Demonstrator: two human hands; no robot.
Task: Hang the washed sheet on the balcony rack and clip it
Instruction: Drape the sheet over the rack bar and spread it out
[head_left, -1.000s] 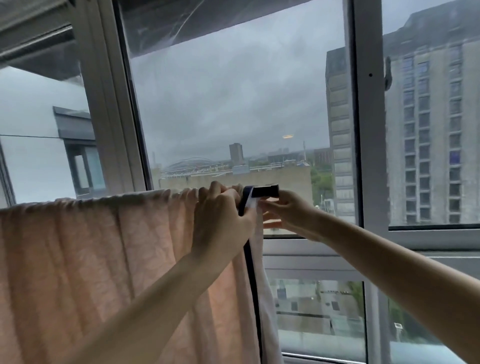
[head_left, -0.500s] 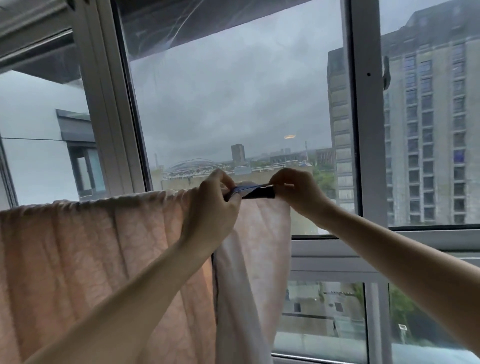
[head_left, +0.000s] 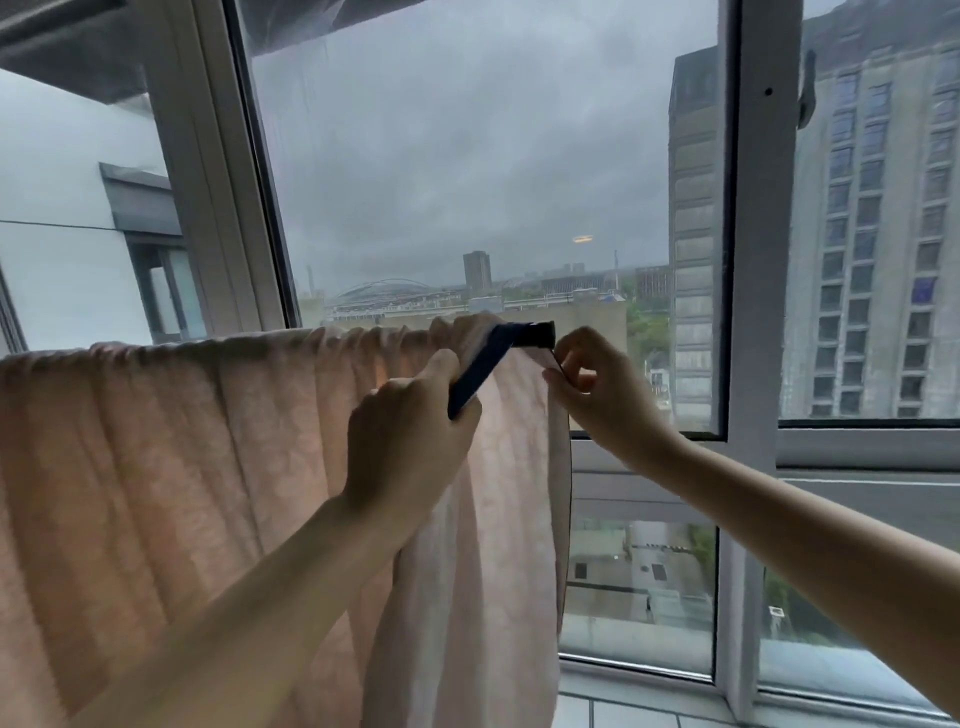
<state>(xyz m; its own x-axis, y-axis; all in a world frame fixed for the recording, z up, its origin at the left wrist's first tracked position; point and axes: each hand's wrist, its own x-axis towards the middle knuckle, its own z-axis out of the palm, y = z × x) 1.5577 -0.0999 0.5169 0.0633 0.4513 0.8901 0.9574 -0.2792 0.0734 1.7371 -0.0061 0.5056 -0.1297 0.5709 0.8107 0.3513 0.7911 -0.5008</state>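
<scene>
**Open gap right of the sheet's edge, fabric wall to the left**

The pink sheet (head_left: 182, 467) hangs in gathered folds along the rack's top line, closing off everything from the left edge of the view to its dark-trimmed right edge. Right of that edge the way is open as far as the window frame (head_left: 748, 312), whose upright post and horizontal sill bar stand behind. At the sheet's top right corner a dark blue clip (head_left: 488, 364) juts out, with the left hand (head_left: 405, 447) gripping it and the right hand (head_left: 597, 395) pinching the sheet's edge beside it; both forearms cross the space below.
</scene>
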